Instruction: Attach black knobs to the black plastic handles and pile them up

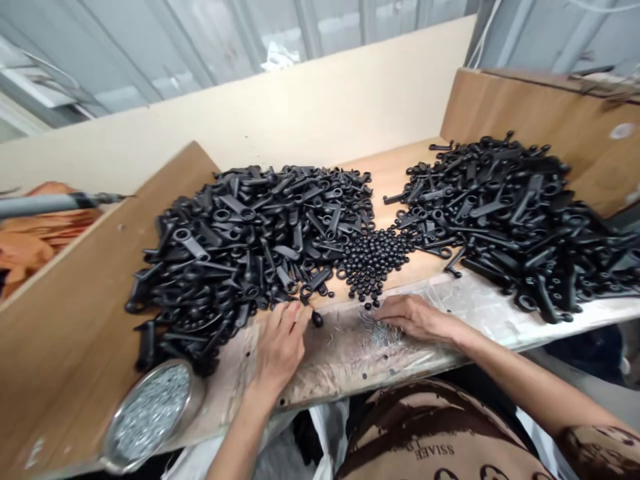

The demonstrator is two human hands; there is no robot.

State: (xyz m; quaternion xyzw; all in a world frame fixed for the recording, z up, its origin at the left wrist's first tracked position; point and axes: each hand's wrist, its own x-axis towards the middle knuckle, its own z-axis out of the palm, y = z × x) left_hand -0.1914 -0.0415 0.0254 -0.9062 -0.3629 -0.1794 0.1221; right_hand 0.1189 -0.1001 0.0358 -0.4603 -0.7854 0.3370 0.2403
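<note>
My left hand (pixel 283 340) is closed at the front edge of the left heap of black crank handles (pixel 235 213). From its fingertips a black crank handle with a round knob (pixel 317 319) juts out to the right; the fingers cover most of it. My right hand (pixel 415 317) has its fingertips pressed together beside a small pile of thin metal pins or screws (pixel 384 335). Whatever lies between those fingertips is hidden. Just beyond my right hand spreads a cluster of small black balls (pixel 377 257).
At right lies a second heap of black handles with small knobs (pixel 500 213). A metal bowl of shiny small fasteners (pixel 150 413) stands at front left. Wooden boards (pixel 100 333) wall the sides, and a pale panel (pixel 325 107) closes the back.
</note>
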